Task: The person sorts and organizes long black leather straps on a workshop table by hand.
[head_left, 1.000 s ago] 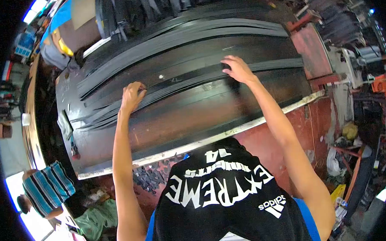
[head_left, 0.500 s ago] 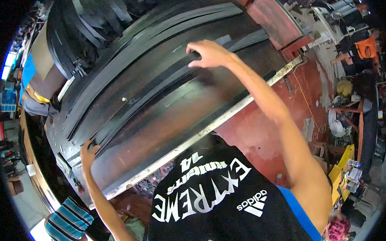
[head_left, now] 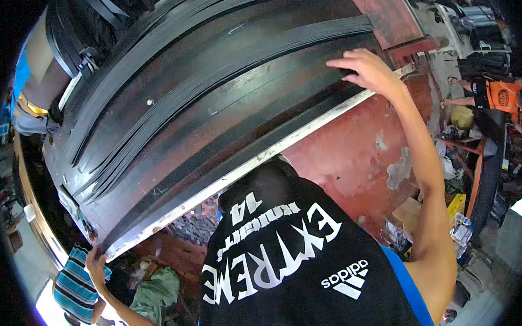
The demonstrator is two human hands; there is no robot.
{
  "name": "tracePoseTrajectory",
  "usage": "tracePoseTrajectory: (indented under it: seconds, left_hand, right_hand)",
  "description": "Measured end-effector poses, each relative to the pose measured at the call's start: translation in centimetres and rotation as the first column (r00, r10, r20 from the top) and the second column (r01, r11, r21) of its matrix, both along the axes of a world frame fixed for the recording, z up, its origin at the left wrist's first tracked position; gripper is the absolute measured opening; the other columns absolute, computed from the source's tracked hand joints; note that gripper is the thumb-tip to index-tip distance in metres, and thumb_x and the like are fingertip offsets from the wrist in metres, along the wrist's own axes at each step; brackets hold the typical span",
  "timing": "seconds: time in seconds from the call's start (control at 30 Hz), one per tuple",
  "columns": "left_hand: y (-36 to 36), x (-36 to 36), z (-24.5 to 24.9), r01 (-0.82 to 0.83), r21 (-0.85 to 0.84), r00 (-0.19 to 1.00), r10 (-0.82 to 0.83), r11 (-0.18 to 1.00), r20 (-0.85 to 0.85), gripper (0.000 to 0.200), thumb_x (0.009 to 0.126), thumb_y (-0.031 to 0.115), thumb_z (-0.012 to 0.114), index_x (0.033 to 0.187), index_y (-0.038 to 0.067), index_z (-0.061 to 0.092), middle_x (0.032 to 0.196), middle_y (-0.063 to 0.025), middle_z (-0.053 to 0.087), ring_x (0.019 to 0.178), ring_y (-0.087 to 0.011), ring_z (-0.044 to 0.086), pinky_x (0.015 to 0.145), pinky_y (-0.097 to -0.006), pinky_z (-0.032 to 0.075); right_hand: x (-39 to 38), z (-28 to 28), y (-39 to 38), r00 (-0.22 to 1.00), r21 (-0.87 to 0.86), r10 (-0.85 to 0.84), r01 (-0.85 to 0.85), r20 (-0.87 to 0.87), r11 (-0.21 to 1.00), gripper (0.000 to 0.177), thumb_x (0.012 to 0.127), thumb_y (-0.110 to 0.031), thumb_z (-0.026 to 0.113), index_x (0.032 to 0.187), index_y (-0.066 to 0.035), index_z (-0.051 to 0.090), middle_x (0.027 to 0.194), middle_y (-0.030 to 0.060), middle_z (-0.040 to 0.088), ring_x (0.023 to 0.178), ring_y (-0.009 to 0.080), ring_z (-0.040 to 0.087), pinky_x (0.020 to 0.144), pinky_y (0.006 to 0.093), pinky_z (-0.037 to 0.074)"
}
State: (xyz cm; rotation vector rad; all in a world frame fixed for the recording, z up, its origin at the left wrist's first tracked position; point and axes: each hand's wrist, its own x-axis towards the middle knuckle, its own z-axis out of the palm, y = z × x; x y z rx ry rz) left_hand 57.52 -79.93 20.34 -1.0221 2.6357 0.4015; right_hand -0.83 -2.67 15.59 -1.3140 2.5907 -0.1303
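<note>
My left hand is at the lower left corner of the dark table, by the end of a black strip that runs along the front edge. Its thumb and fingers look apart, with nothing clearly between them. On the right, my right hand hovers over the table near the front edge, fingers spread and holding nothing. Behind both hands, a bundle of long thin black strips curves across the tabletop. Another bundle lies farther back.
A red metal block stands at the table's right end. Black strips hang at the upper left. People are at the lower left, in a striped shirt, and at the right, in orange. Green cloth lies below the table's left side.
My right hand has moved right and toward the table's front edge. My left hand has moved down and left to the corner. The dark strip now lies along the front edge.
</note>
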Motion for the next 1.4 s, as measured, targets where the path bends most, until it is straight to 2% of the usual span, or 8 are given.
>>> tracePoseTrajectory:
  seconds: [0.07, 0.1, 0.43, 0.47, 0.67, 1.07, 1.17, 1.4]
  left_hand:
    - [-0.8, 3.1, -0.8, -0.099, 0.226, 0.991, 0.116, 0.969, -0.065, 0.048, 0.073, 0.014, 0.078, 0.118, 0.003, 0.069, 0.108, -0.0144, 0.066, 0.106, -0.0309, 0.06, 0.098, -0.0373, 0.045]
    - [0.8, 3.0, -0.5, -0.057, 0.074, 0.998, 0.057, 0.996, 0.006, 0.046, 0.072, 0.012, 0.078, 0.115, 0.001, 0.069, 0.106, -0.0135, 0.065, 0.102, -0.0306, 0.06, 0.095, -0.0363, 0.045]
    - [4.6, 3.4, -2.8, -0.132, 0.262, 0.99, 0.117, 0.956, 0.073, 0.046, 0.066, 0.004, 0.077, 0.111, -0.002, 0.07, 0.105, -0.0122, 0.069, 0.097, -0.0269, 0.063, 0.091, -0.0356, 0.049]
    - [4.0, 4.5, -3.6, -0.016, 0.167, 0.999, 0.008, 0.986, 0.052, 0.044, 0.067, 0.004, 0.076, 0.111, -0.001, 0.071, 0.104, -0.013, 0.07, 0.096, -0.0268, 0.064, 0.089, -0.0356, 0.05]
    - [6.3, 3.2, -3.6, -0.035, 0.194, 0.999, 0.032, 0.98, 0.019, 0.044, 0.069, 0.009, 0.076, 0.112, 0.002, 0.072, 0.102, -0.0134, 0.071, 0.098, -0.0287, 0.064, 0.092, -0.0374, 0.048]
    - [6.3, 3.6, -4.7, -0.035, 0.154, 0.999, 0.028, 0.987, 0.047, 0.05, 0.071, 0.012, 0.078, 0.12, 0.005, 0.07, 0.112, -0.0139, 0.068, 0.109, -0.0299, 0.059, 0.101, -0.0413, 0.042]
    - [7.7, 2.4, -4.9, 0.142, 0.006, 0.987, -0.142, 0.99, 0.069, 0.049, 0.073, 0.016, 0.077, 0.121, 0.006, 0.069, 0.097, -0.0148, 0.063, 0.095, -0.0326, 0.057, 0.094, -0.0437, 0.043]
    - [8.6, 2.3, -8.5, 0.205, -0.128, 0.979, -0.205, 0.97, 0.019, 0.047, 0.081, 0.024, 0.076, 0.125, 0.01, 0.067, 0.087, -0.0147, 0.059, 0.088, -0.0337, 0.056, 0.089, -0.0448, 0.043]
  right_hand:
    - [2.1, -0.1, 0.3, 1.0, 0.034, -0.016, 0.015, 0.024, 0.999, 0.056, 0.077, -0.01, 0.075, 0.13, -0.02, 0.063, 0.098, 0.0113, 0.061, 0.096, 0.0349, 0.056, 0.087, 0.0447, 0.048]
    - [3.0, -0.5, 0.6, 0.999, 0.033, -0.045, 0.044, 0.012, 0.998, 0.056, 0.076, -0.011, 0.075, 0.13, -0.02, 0.064, 0.097, 0.0107, 0.06, 0.095, 0.0342, 0.057, 0.086, 0.0446, 0.048]
    - [6.9, -8.2, 2.8, 0.987, 0.078, -0.156, 0.153, 0.03, 0.985, 0.054, 0.074, -0.012, 0.078, 0.126, -0.022, 0.067, 0.109, 0.0078, 0.063, 0.104, 0.0298, 0.061, 0.091, 0.0428, 0.05]
    - [6.9, -8.9, 3.1, 0.986, 0.059, -0.165, 0.163, 0.018, 0.985, 0.054, 0.074, -0.011, 0.078, 0.126, -0.022, 0.067, 0.116, 0.0076, 0.064, 0.108, 0.0296, 0.06, 0.093, 0.0423, 0.05]
    - [7.0, -10.0, 3.9, 0.978, 0.051, -0.204, 0.201, 0.052, 0.978, 0.058, 0.072, -0.01, 0.078, 0.128, -0.021, 0.066, 0.134, 0.0074, 0.061, 0.118, 0.0308, 0.059, 0.098, 0.0414, 0.05]
    - [6.2, -11.5, 4.6, 0.974, 0.065, -0.208, 0.202, 0.094, 0.977, 0.061, 0.074, -0.01, 0.076, 0.132, -0.019, 0.062, 0.134, 0.0073, 0.061, 0.121, 0.0302, 0.058, 0.101, 0.042, 0.049]
    - [5.8, -11.5, 4.6, 0.967, 0.069, -0.222, 0.214, 0.125, 0.974, 0.059, 0.075, -0.011, 0.076, 0.132, -0.016, 0.062, 0.135, 0.0073, 0.061, 0.122, 0.0303, 0.057, 0.102, 0.0418, 0.049]
    - [5.4, -11.5, 4.9, 0.971, 0.002, -0.192, 0.193, 0.142, 0.981, 0.05, 0.075, -0.01, 0.076, 0.124, -0.008, 0.064, 0.119, 0.0109, 0.062, 0.114, 0.0338, 0.058, 0.096, 0.0409, 0.049]
